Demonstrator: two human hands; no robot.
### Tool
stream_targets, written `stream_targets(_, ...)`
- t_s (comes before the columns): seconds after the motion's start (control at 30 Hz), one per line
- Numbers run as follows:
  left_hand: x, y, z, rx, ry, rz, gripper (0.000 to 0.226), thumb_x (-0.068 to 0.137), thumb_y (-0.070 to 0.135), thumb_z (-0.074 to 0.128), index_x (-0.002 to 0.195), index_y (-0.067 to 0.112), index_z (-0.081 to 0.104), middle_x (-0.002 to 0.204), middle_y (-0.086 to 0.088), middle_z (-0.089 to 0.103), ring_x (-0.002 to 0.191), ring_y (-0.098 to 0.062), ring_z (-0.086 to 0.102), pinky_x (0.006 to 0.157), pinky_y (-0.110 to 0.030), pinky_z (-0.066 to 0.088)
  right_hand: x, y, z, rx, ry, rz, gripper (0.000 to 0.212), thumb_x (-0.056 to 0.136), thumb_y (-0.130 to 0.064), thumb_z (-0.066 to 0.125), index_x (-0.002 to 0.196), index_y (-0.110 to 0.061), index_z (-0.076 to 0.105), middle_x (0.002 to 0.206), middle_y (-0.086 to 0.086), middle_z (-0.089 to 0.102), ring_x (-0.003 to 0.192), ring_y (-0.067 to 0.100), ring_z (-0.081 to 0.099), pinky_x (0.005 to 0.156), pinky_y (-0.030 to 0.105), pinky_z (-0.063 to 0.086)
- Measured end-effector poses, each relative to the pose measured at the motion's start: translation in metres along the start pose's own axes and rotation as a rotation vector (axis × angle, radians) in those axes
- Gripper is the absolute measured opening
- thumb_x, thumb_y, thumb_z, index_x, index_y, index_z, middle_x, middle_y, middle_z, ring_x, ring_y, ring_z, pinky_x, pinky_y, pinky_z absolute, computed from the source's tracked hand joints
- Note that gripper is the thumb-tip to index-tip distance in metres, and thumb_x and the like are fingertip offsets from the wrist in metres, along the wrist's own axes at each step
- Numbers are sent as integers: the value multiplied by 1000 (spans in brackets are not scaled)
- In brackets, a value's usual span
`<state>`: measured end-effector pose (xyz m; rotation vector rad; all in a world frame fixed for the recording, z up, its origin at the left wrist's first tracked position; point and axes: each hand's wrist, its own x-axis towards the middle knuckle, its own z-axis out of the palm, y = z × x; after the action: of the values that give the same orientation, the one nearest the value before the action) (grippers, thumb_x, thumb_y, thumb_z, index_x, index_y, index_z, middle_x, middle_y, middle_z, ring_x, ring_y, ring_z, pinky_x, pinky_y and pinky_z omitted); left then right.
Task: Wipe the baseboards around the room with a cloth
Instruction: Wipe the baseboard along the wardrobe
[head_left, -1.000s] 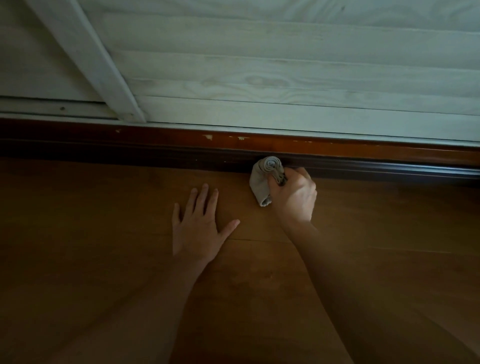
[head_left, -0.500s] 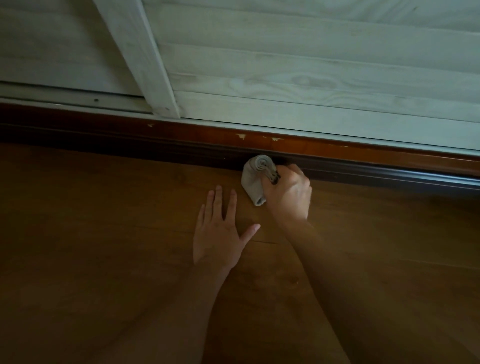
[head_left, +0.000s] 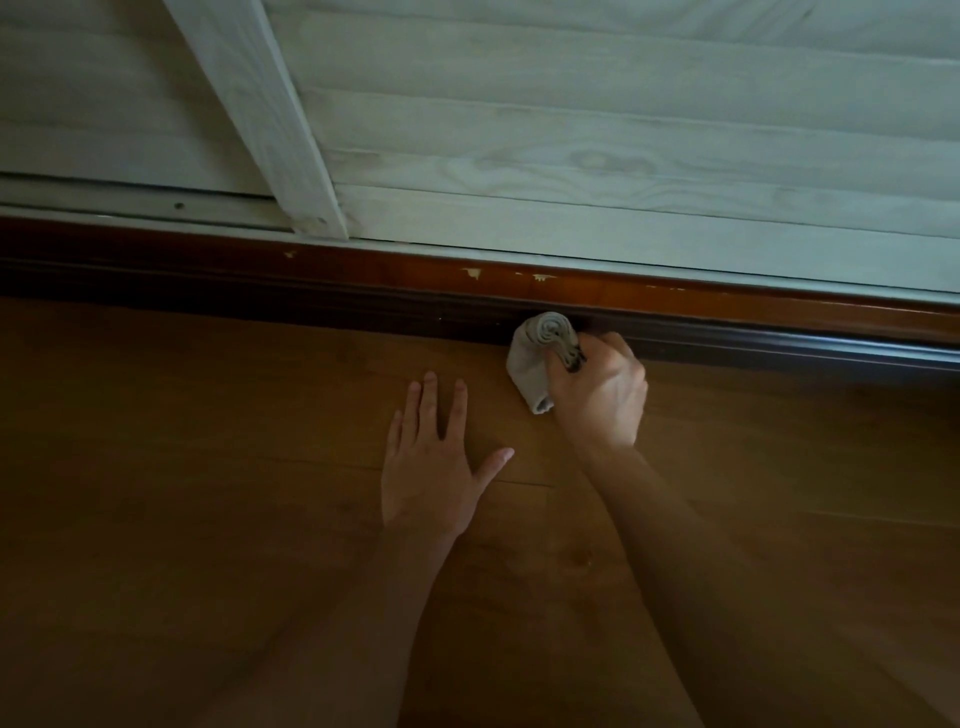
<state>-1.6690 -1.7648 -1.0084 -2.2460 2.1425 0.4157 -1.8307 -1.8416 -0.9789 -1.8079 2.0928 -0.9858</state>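
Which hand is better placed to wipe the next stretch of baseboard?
Probably the right hand: it grips the rolled cloth against the baseboard. The left hand lies flat on the floor, holding nothing.

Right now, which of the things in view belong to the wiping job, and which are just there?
Job:
cloth, bunched in the right hand
baseboard, with the cloth pressed against it

Just there:
left hand, flat on the wooden floor
white plank wall
slanted white batten

Right hand (head_left: 597, 400), cloth (head_left: 537, 358) against baseboard (head_left: 363, 306)
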Motion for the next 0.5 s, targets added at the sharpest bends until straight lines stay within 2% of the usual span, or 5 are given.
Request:
stream_targets(0.13,0,0,2,17,1,-2,95,87,83,16,159,28,-12,167,-7,-18,154,-23,-17,122,-40,-6,1,4,-4,-35,-56,-10,22,86,-29,68,76,-9,65,82,5,58,66,31,59,57,32,42)
stream_targets(0.23,1,1,0,19,-5,-7,96,86,83,15,160,28,-10,167,-7,-17,154,-24,-16,122,-40,-5,5,27,-18,-35,-1,33,22,85,-26,68,72,-8,65,77,4,57,63,30,58,56,29,37)
stream_targets(0.33,2,4,-2,30,-24,-25,96,85,83,13,159,28,-11,167,-7,-18,154,-25,-16,124,-42,-3,7,32,-24,-31,12,38,22,85,-25,70,72,-7,66,78,6,58,63,30,58,56,32,41)
stream_targets(0.5,4,16,-8,54,-52,-39,92,86,83,15,160,31,-3,169,-3,-11,154,-31,-12,125,-50,4,10,29,-27,-39,-61,-20,23,87,-29,69,76,-9,66,81,3,57,63,27,58,56,38,51)
